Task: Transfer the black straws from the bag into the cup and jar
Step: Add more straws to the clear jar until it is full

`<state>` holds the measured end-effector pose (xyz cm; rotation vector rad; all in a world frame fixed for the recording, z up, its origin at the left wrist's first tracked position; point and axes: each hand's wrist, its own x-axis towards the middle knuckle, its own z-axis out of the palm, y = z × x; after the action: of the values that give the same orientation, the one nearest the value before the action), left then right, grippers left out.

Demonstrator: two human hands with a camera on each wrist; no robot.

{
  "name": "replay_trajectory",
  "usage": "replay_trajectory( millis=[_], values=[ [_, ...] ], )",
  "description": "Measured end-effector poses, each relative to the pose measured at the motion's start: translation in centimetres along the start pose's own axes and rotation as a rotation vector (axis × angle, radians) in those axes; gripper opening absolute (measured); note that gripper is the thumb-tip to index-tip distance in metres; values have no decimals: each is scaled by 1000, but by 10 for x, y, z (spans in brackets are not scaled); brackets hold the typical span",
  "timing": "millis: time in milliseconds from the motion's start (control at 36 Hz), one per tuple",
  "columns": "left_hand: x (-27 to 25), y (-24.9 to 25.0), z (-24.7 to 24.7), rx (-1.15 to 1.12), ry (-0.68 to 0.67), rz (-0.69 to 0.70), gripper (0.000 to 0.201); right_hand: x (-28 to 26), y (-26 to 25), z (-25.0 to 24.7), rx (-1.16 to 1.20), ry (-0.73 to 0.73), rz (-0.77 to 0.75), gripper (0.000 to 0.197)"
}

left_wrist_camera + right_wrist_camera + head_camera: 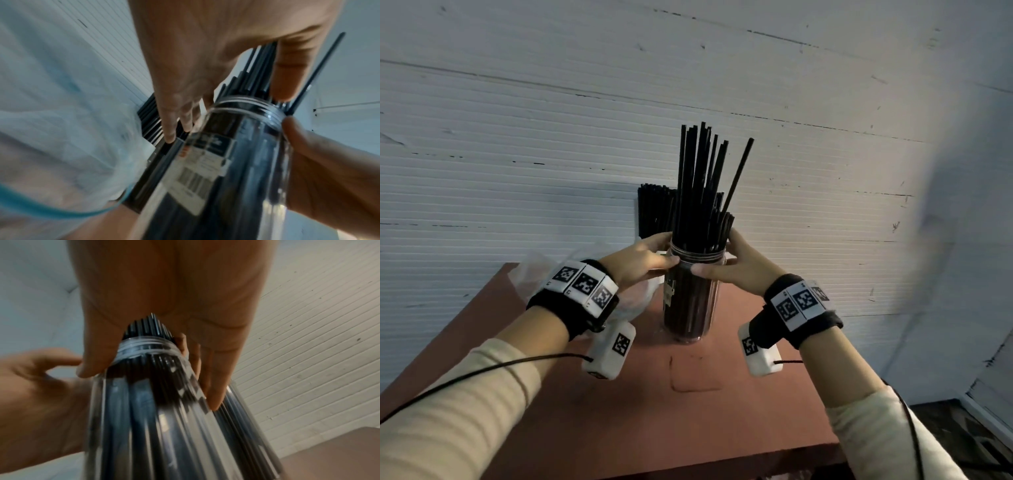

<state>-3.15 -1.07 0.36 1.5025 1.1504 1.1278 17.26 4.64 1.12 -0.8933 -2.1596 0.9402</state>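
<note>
A clear jar (690, 301) packed with black straws (698, 178) stands on the reddish table (688, 418). The straws stick far out of its threaded neck, and one leans out to the right. My left hand (650, 257) and right hand (736, 265) grip the jar's neck from either side, thumbs at the front. In the left wrist view the left hand's fingers (170, 129) reach behind the jar (236, 162). In the right wrist view the right hand (164, 305) wraps the jar (164, 418). A second bunch of black straws (654, 212) stands upright behind the jar; what holds it is hidden.
A crumpled clear plastic bag (534, 270) lies at the table's back left, beside my left wrist. A white ribbed wall (517, 137) rises right behind the table. The table's near edge runs across the bottom, with dark floor at the lower right.
</note>
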Motion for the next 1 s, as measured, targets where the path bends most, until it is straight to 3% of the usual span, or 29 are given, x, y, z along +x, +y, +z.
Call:
replay_trajectory(
  millis=[83, 222, 417, 555, 833, 1000],
  values=[
    [1, 9, 6, 13, 42, 93, 65, -1, 2, 4, 6, 20, -21, 85],
    [6, 10, 19, -43, 51, 111, 59, 0, 0, 4, -36, 62, -38, 96],
    [11, -5, 24, -96, 205, 178, 64, -1, -5, -4, 215, 156, -71, 61],
    [14, -8, 27, -164, 238, 175, 60, 0, -6, -5, 177, 230, -92, 49],
    [19, -8, 39, -221, 295, 135, 52, -4, -5, 1, 177, 183, -66, 61],
    [14, -7, 33, -224, 184, 119, 79, -6, -6, 3, 214, 154, -59, 64]
  ],
)
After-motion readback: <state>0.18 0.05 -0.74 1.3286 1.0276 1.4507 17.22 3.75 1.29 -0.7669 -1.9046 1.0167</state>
